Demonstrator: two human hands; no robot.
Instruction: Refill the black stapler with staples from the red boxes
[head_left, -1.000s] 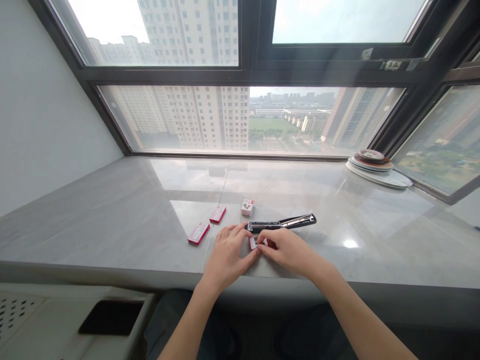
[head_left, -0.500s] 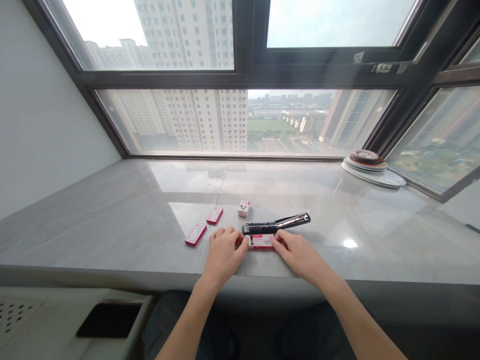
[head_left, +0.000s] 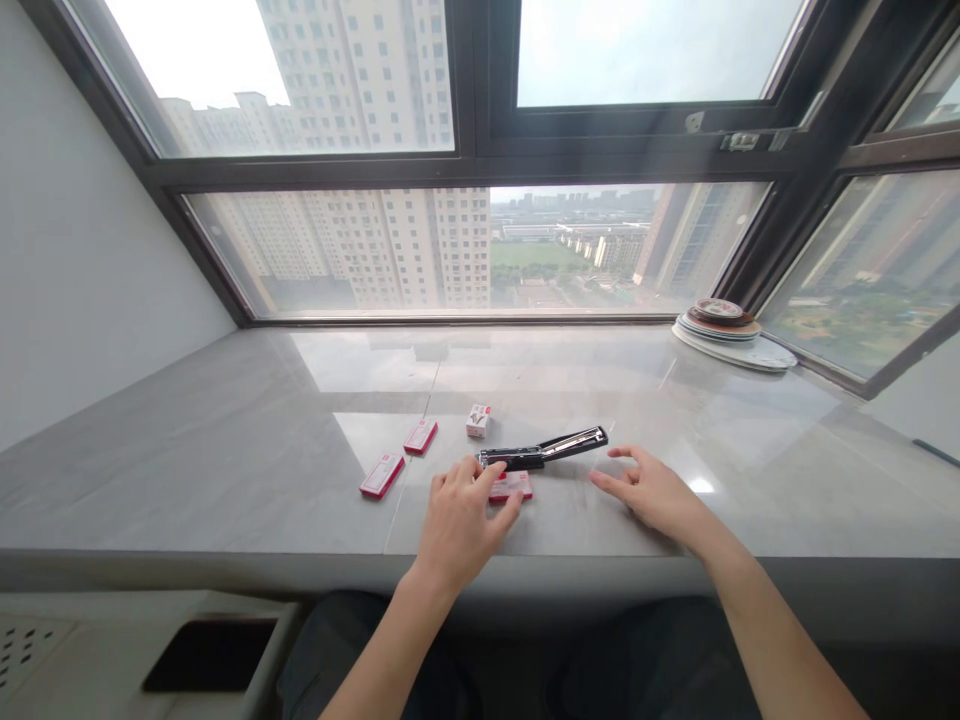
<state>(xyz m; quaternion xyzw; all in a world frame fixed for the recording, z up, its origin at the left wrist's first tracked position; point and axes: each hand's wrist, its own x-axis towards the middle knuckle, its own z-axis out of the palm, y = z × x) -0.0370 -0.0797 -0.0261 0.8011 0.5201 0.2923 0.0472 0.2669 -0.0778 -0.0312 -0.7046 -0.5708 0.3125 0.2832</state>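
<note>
My left hand (head_left: 466, 512) is on a small red-and-white staple box (head_left: 513, 487), its thumb at the near edge and index finger at the far edge. The hand covers the box's left end. Just behind the box lies a black stapler (head_left: 541, 452) with its top swung open to the right, showing the metal inside. My right hand (head_left: 651, 492) hovers to the right of the stapler, thumb and fingers apart, holding nothing. Two similar red-and-white boxes, one nearer (head_left: 382, 475) and one farther (head_left: 421, 436), lie left of my left hand. A small white carton (head_left: 478, 420) stands behind the stapler.
The grey stone sill (head_left: 247, 450) runs up to a dark-framed window. A stack of plates (head_left: 731, 335) sits in the far right corner. Below the front edge at left is a pale cabinet-like unit (head_left: 90, 640) with a dark opening.
My right hand has let go of the staple box and moved right, its fingers opening. The box looks shorter, its end no longer sticking out. My left hand has shifted over it.
</note>
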